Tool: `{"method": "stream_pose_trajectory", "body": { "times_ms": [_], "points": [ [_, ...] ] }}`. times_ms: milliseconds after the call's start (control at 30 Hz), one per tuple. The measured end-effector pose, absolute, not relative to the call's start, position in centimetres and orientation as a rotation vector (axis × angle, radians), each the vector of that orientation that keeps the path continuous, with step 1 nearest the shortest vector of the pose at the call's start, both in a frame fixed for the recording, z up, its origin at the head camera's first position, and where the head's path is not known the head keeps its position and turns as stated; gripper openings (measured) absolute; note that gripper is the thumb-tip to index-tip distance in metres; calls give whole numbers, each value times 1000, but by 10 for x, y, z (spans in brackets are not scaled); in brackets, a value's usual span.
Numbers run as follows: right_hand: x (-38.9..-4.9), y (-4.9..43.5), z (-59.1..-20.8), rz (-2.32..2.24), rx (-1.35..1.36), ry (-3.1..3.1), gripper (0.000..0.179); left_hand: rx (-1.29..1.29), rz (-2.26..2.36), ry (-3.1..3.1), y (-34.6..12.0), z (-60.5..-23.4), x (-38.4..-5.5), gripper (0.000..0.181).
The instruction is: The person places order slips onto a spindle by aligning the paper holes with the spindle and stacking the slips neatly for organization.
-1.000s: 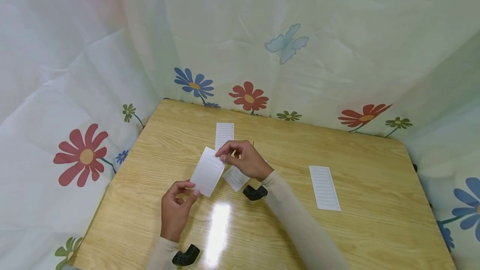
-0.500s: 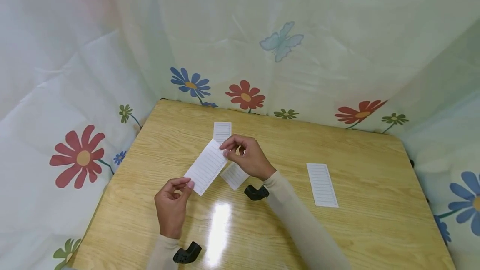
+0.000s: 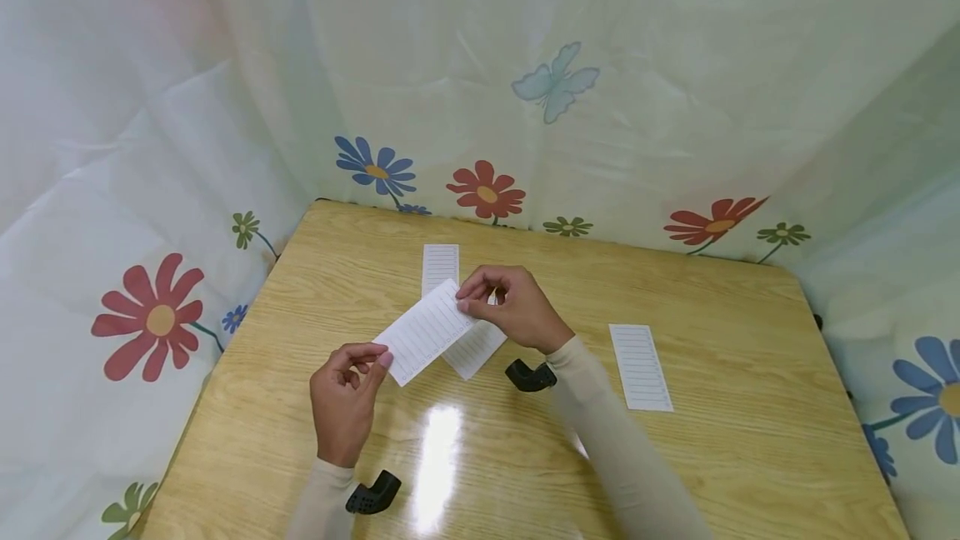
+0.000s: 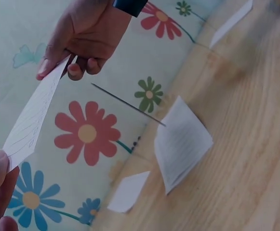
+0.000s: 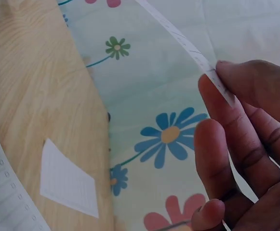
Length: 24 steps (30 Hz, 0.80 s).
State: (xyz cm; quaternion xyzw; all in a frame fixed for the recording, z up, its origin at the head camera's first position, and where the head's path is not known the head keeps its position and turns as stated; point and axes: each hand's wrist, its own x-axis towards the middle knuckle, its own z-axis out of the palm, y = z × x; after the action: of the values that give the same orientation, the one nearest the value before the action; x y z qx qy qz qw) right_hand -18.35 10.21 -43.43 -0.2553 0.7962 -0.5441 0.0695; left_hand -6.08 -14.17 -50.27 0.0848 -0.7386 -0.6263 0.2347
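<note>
A white lined paper slip [image 3: 420, 333] is stretched at a slant between both hands, above the table. My left hand [image 3: 345, 407] pinches its lower left end between thumb and fingers. At the upper right end, my right hand [image 3: 519, 311] pinches the slip with thumb and index finger; the right wrist view shows the other fingers loosely bent. Beneath the held slip lies a small stack of lined papers [image 3: 472, 354], partly covered in the head view. From that stack a thin metal spike [image 4: 127, 104] sticks up, plainly seen in the left wrist view. Its base is hidden.
One lined slip [image 3: 440, 261] lies behind the held one, partly covered by it. Another slip [image 3: 641, 367] lies to the right on the wooden table [image 3: 750, 407]. A flowered cloth [image 3: 637, 90] hangs around the table's back and sides.
The slip has turned flatter, its printed side now facing up, and shifted slightly right over the stack. My right hand has moved up and right; the left hand keeps its pinch, slightly raised.
</note>
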Motion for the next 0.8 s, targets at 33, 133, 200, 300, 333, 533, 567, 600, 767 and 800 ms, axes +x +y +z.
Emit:
{"method": "stream_pose_trajectory", "body": {
  "times_ms": [33,133,200,300,333,533,567,600,767,800],
  "points": [
    [-184,104,-433,-1632,-767,2403,5,223,-1717,-2027,-141,-501,-62,9],
    [-186,110,-429,-1622,-757,2412,4,191,-1720,-2031,-140,-498,-67,8],
    [-188,113,-428,-1619,-741,2412,5,174,-1722,-2039,-139,-497,-70,7],
    [-190,117,-426,-1618,-713,2418,6,158,-1715,-2058,-136,-496,-74,8],
    [-190,118,-426,-1622,-704,2421,6,150,-1711,-2063,-136,-496,-75,9],
    [-197,124,-425,-1617,-664,2482,5,118,-1728,-2065,-128,-493,-84,8],
    [-198,124,-424,-1614,-661,2493,5,115,-1736,-2062,-126,-493,-85,8],
    [-199,125,-425,-1611,-660,2500,4,110,-1747,-2058,-125,-493,-87,8],
    [-205,129,-425,-1606,-647,2527,5,107,-1799,-2025,-116,-493,-94,6],
    [-206,130,-425,-1603,-643,2530,5,110,-1812,-2018,-114,-494,-95,5]
  ]
}}
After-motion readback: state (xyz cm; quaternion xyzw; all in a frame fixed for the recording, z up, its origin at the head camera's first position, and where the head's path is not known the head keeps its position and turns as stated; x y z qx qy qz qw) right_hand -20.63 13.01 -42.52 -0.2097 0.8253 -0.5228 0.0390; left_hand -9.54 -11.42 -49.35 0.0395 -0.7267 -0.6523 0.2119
